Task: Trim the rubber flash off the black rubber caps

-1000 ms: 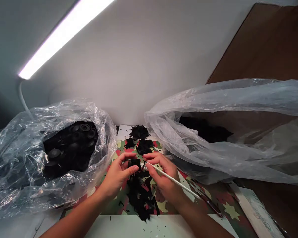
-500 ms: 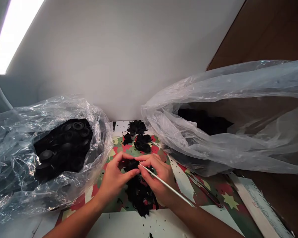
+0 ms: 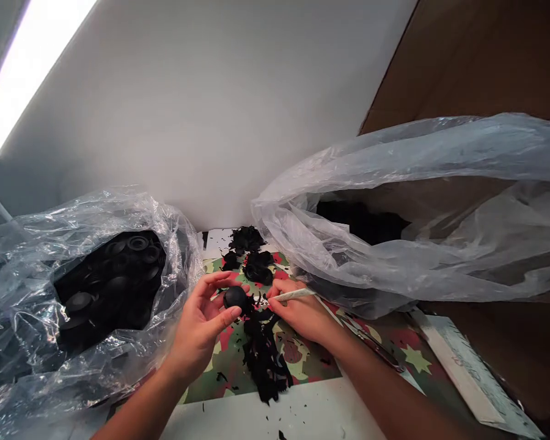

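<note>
The left hand is grasping a small black part between thumb and fingers, and that part is showing a smooth, rounded side just above a camouflage sheet. The right hand is pinching a white stick — its left end is pointing toward the black part but sitting apart from it. Below and between the hands, black scraps are lying in a ragged pile, and smaller heaps are resting farther back. To the left, a clear plastic bag is gaping open around black round pieces; to the right, a larger plastic bag is holding more black material. A slim metal tool is lying beside the right forearm — a lamp is glowing at upper left.
</note>
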`<state>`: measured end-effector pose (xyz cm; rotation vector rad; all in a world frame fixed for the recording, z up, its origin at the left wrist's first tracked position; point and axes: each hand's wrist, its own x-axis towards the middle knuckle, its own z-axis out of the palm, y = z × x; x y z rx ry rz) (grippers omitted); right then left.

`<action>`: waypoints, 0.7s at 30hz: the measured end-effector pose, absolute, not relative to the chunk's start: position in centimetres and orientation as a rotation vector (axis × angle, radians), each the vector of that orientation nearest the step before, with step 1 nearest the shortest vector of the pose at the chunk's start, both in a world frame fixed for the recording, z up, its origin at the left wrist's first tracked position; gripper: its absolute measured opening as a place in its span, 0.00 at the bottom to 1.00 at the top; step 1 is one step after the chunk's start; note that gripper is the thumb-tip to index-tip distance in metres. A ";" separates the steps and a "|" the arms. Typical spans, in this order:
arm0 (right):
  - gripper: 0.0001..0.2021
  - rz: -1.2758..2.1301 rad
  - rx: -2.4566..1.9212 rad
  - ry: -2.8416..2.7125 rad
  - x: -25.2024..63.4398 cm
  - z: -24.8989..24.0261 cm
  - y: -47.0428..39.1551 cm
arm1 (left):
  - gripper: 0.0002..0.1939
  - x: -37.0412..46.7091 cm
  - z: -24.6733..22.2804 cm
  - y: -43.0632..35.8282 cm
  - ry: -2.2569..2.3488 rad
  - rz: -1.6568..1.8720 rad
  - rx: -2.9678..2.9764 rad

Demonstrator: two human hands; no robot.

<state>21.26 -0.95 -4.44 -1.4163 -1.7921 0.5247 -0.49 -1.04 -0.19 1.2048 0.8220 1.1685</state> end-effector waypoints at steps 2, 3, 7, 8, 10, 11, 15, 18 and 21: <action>0.08 0.562 -1.338 -1.772 20.9 -3.8 -1.4 | 0.22 -0.5 -0.3 -0.8 0.840 1.113 1.171; 0.07 0.591 -1.280 -1.751 20.7 -3.5 -1.7 | 0.21 -0.5 -0.5 -0.7 0.853 1.086 1.171; 0.11 0.721 -1.143 -1.687 19.8 -2.7 -2.5 | 0.17 -0.4 -0.8 -0.6 0.924 1.012 1.310; 0.11 0.738 -1.139 -1.702 19.6 -2.6 -2.6 | 0.16 -0.4 -0.8 -0.6 0.948 1.001 1.368; 0.07 0.724 -1.156 -1.778 19.3 -2.5 -2.9 | 0.16 -0.5 -1.0 -0.6 0.992 0.988 1.475; 0.06 0.690 -1.172 -1.829 19.1 -2.5 -3.0 | 0.15 -0.5 -1.1 -0.5 1.007 0.984 1.523; 0.10 0.456 -1.266 -1.986 18.6 -3.0 -3.1 | 0.16 -0.6 -1.4 -0.5 1.030 0.976 1.692; 0.10 0.306 -1.272 -2.075 18.5 -3.8 -2.7 | 0.14 -0.5 -1.3 -0.6 1.018 1.027 1.753; 0.12 0.226 -1.232 -2.145 18.7 -4.6 -2.2 | 0.13 -0.5 -1.0 -0.6 0.998 1.064 1.812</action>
